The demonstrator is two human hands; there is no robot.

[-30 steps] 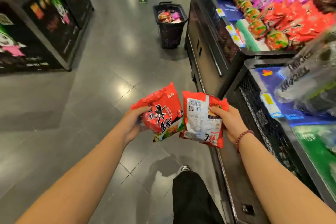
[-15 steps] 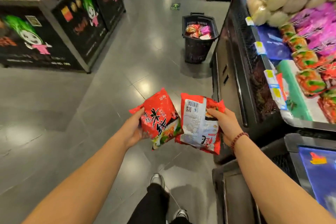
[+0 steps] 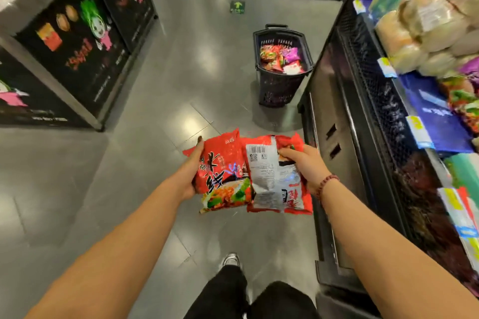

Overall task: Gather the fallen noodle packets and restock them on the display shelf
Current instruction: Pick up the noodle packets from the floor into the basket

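In the aisle, low at centre frame, two red noodle packets are carried side by side, their inner edges overlapping. The left hand [image 3: 190,176] wraps its fingers round the outer edge of the face-up packet [image 3: 223,171]. The right hand [image 3: 305,163] pinches the upper corner of the barcode-side packet [image 3: 272,184], thumb on top. Both hands are closed firmly on the wrappers.

The display shelf [image 3: 363,90] runs along the three o'clock side, with stock lying behind its black mesh front. A black basket [image 3: 277,93] holding more packets stands at twelve to one o'clock, just beside the shelf base.

The step in hand is probably the carry to the shelf. It is best done by holding the wrapper edges, not squeezing the brittle noodle block, and by lifting both packets above the mesh lip before swinging them toward three o'clock. Matching red stock is not in view.

The grey floor [image 3: 155,116] lies open from nine to twelve o'clock. The printed cabinet [image 3: 77,59] at ten o'clock stands well apart. The shelf's hard edge lies near the right forearm.
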